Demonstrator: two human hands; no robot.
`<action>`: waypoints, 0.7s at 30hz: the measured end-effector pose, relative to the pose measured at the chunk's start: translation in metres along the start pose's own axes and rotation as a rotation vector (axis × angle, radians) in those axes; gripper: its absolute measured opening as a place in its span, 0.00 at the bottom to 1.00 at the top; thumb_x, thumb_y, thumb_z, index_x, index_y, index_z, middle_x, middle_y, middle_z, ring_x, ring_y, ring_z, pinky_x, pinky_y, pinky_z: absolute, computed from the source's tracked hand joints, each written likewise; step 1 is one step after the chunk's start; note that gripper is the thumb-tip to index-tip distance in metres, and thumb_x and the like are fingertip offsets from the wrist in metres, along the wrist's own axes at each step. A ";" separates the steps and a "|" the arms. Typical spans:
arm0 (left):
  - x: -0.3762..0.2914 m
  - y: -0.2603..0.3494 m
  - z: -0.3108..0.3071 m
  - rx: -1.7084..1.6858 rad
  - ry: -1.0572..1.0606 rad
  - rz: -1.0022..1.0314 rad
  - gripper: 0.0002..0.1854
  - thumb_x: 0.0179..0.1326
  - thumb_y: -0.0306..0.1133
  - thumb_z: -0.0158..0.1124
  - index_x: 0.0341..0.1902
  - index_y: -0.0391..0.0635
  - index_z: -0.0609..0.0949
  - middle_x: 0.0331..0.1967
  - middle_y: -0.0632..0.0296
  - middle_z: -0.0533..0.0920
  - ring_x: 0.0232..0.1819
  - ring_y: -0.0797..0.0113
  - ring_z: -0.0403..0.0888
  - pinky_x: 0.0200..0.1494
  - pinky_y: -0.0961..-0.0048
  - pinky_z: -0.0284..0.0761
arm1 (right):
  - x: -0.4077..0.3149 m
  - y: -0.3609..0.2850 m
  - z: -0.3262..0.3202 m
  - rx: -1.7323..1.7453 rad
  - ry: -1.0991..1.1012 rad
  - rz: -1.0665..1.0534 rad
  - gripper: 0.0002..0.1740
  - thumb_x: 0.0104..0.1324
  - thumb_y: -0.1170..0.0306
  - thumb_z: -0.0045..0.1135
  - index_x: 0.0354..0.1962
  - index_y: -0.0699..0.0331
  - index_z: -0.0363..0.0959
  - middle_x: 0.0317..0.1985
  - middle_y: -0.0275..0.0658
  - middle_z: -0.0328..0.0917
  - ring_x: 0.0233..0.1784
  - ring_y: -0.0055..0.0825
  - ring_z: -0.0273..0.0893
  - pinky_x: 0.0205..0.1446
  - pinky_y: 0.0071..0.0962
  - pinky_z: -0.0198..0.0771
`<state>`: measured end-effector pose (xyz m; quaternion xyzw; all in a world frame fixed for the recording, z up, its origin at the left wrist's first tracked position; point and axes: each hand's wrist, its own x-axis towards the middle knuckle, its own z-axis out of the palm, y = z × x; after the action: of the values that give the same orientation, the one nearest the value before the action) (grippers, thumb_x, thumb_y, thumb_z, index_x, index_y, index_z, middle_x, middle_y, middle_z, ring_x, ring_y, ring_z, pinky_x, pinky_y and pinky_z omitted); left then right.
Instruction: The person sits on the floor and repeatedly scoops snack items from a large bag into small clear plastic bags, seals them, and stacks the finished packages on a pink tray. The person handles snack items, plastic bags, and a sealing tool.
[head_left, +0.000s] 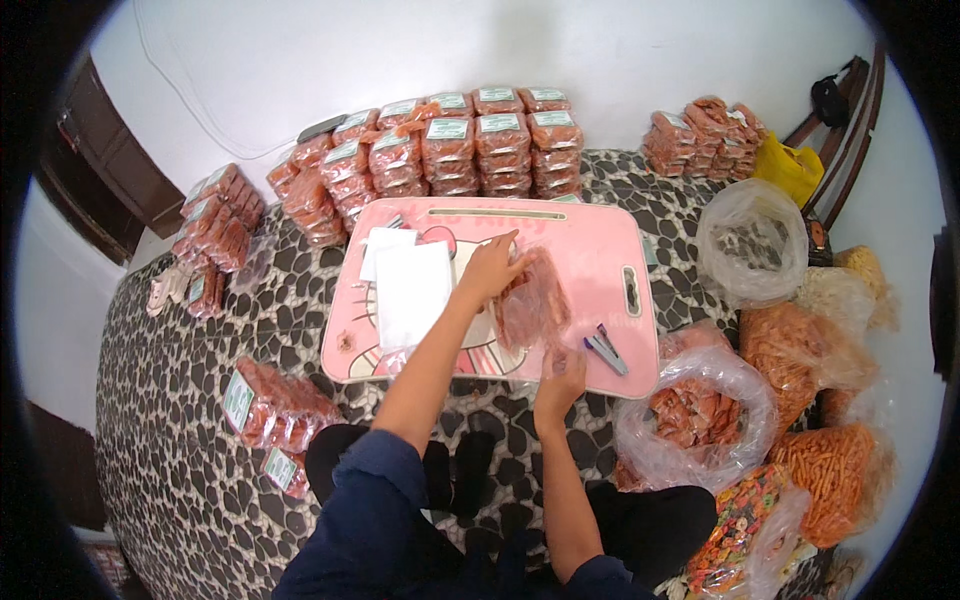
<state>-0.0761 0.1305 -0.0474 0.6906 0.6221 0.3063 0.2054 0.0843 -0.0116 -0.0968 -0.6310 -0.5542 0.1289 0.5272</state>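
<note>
A clear plastic packet (531, 300) of reddish-brown snack pieces lies on a pink folding table (600, 240) with a cartoon cat print. My left hand (491, 264) is at the packet's upper left edge, its thumb over the plastic and its fingers stretched past it. Near the table's front edge, my right hand (562, 379) pinches the loose plastic at the packet's lower end. A stapler (606, 354) with purple-blue parts rests to the right of the packet. White sheets or flat bags (412, 292) lie left of it, partly behind my left forearm.
Labelled snack packs (450, 150) stand stacked behind the table. More packs sit at left (217, 217), front left (277, 405) and back right (697, 139). At right are an open plastic sack (697, 412) of snacks, an open clear bag (752, 240) and several filled bags (832, 480).
</note>
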 end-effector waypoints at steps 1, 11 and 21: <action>0.016 -0.007 0.002 0.009 -0.061 0.028 0.36 0.57 0.60 0.55 0.61 0.46 0.71 0.55 0.46 0.75 0.56 0.49 0.73 0.58 0.58 0.67 | 0.001 0.000 0.000 -0.002 0.008 0.004 0.06 0.58 0.76 0.58 0.32 0.69 0.71 0.29 0.43 0.69 0.31 0.37 0.70 0.36 0.32 0.66; 0.023 -0.005 0.006 0.057 -0.415 0.014 0.36 0.51 0.65 0.59 0.57 0.54 0.75 0.46 0.46 0.80 0.49 0.48 0.77 0.52 0.62 0.71 | 0.026 -0.002 0.013 0.041 -0.071 0.025 0.07 0.61 0.75 0.53 0.34 0.72 0.70 0.36 0.51 0.71 0.41 0.48 0.69 0.46 0.41 0.64; 0.012 0.015 0.002 0.093 -0.374 0.002 0.46 0.43 0.68 0.63 0.64 0.56 0.69 0.50 0.47 0.78 0.54 0.48 0.75 0.56 0.59 0.69 | 0.004 -0.002 -0.008 0.189 0.124 0.237 0.15 0.63 0.74 0.53 0.46 0.71 0.69 0.43 0.50 0.71 0.46 0.45 0.70 0.53 0.39 0.64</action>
<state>-0.0632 0.1406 -0.0367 0.7448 0.5860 0.1438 0.2849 0.0909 -0.0131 -0.0901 -0.6464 -0.4278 0.2027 0.5983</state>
